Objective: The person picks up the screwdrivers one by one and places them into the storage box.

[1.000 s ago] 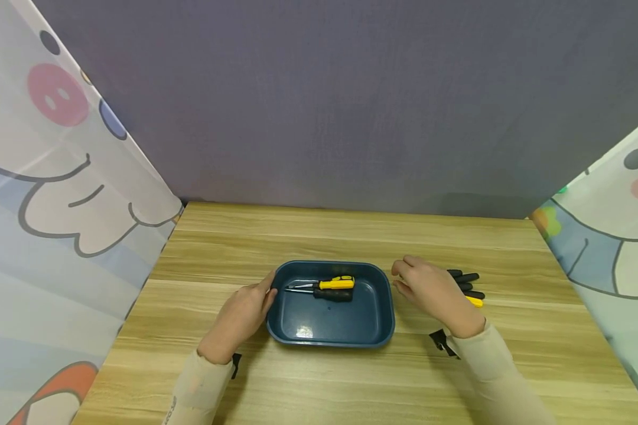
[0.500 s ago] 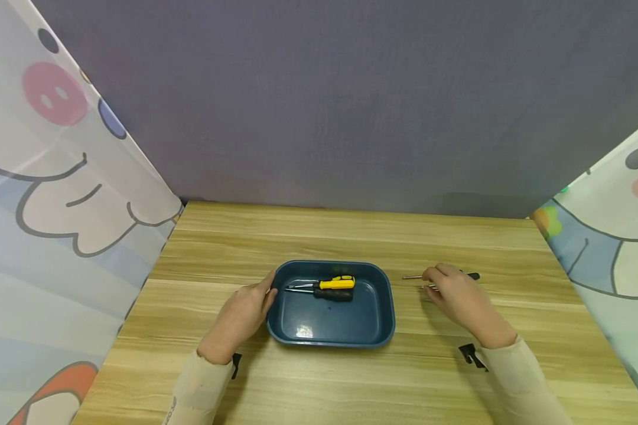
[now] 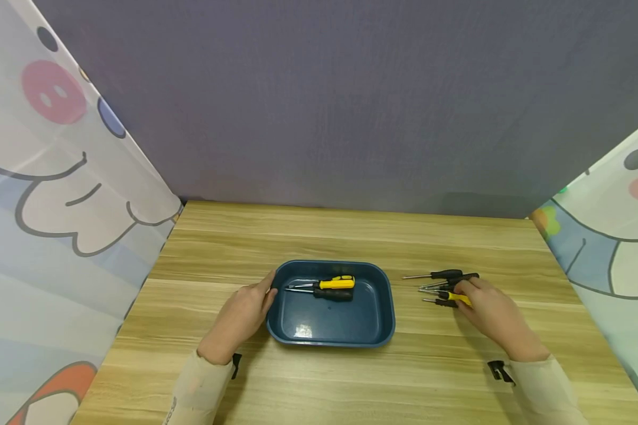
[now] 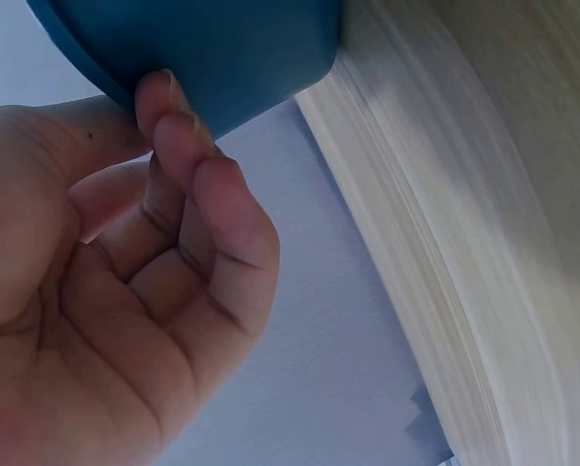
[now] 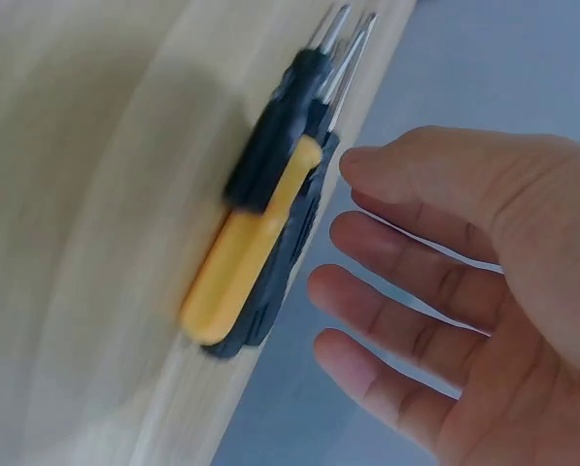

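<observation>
My left hand holds the left rim of a dark blue plastic tray; in the left wrist view its fingertips lie against the tray's outer wall. Inside the tray are a yellow-handled screwdriver and a black-handled screwdriver, side by side. My right hand hovers over a small pile of screwdrivers right of the tray. That pile has several black-handled screwdrivers and a yellow-handled one among them. In the right wrist view my fingers are loosely curved and apart from the handles.
Everything stands on a wood-grain table. A grey panel rises along its back edge, and cartoon-printed curtains hang at both sides.
My right hand has moved right from beside the tray to the handle end of the screwdriver pile, uncovering the shafts. The left hand and tray have stayed put.
</observation>
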`<control>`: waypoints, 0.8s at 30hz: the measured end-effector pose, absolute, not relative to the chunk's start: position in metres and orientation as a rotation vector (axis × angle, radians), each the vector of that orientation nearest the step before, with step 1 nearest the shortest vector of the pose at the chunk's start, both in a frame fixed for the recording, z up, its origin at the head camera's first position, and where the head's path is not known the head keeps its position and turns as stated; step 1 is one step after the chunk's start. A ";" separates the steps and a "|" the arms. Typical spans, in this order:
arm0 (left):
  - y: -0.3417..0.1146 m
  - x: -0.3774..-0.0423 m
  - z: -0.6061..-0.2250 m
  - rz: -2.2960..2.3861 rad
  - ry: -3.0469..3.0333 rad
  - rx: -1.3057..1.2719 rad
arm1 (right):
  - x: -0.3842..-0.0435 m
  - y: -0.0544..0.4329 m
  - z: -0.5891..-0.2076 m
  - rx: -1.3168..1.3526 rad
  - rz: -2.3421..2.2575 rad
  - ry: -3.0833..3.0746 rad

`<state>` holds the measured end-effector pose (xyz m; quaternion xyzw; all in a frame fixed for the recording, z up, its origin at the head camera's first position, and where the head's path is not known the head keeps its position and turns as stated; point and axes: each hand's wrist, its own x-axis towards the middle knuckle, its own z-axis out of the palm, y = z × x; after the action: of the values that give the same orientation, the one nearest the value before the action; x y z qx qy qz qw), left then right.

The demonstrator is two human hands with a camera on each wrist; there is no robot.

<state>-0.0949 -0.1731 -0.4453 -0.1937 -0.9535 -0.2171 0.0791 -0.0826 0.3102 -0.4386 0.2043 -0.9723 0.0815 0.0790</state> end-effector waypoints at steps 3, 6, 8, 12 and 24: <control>-0.173 -0.095 -0.445 -0.654 -2.854 -0.579 | -0.079 0.318 -0.440 0.580 0.241 -2.932; -0.173 -0.095 -0.445 -0.655 -2.860 -0.575 | -0.075 0.323 -0.443 0.561 0.245 -2.947; -0.173 -0.094 -0.444 -0.656 -2.864 -0.575 | -0.074 0.326 -0.444 0.552 0.250 -2.959; -0.173 -0.094 -0.443 -0.665 -2.866 -0.574 | -0.073 0.328 -0.447 0.538 0.267 -2.972; -0.174 -0.094 -0.444 -0.662 -2.851 -0.581 | -0.076 0.334 -0.453 0.558 0.266 -2.909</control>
<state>-0.0938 -0.1736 -0.4440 -0.1942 -0.9525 -0.2212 0.0785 -0.0764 0.3341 -0.4527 0.1868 -0.9748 0.0890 0.0837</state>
